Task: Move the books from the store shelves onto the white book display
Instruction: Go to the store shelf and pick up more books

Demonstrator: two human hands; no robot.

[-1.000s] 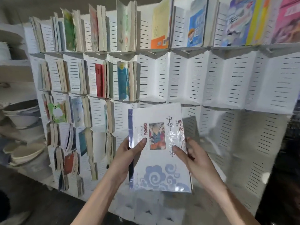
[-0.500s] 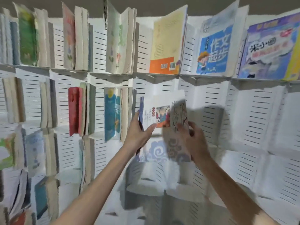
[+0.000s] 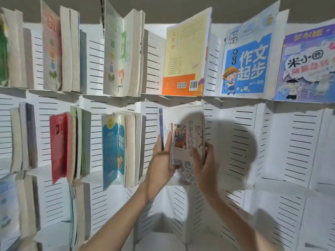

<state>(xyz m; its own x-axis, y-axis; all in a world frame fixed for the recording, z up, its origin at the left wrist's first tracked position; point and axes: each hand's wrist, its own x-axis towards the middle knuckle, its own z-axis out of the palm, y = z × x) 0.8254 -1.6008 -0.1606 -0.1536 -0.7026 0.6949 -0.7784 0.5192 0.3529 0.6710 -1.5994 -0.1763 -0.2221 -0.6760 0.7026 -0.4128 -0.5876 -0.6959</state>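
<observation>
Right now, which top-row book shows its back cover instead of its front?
The yellow-and-orange book, just above the book being placed. It shows a barcode and QR codes at the bottom; the blue book and purple book beside it show front covers.

Both hands (image 3: pixel 183 160) around white book (image 3: pixel 186 134) at white display (image 3: pixel 290 142).

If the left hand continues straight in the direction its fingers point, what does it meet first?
The left hand points up along the white book it holds. Beyond that, probably the ledge under the yellow-orange book, though depth is unclear.
</observation>
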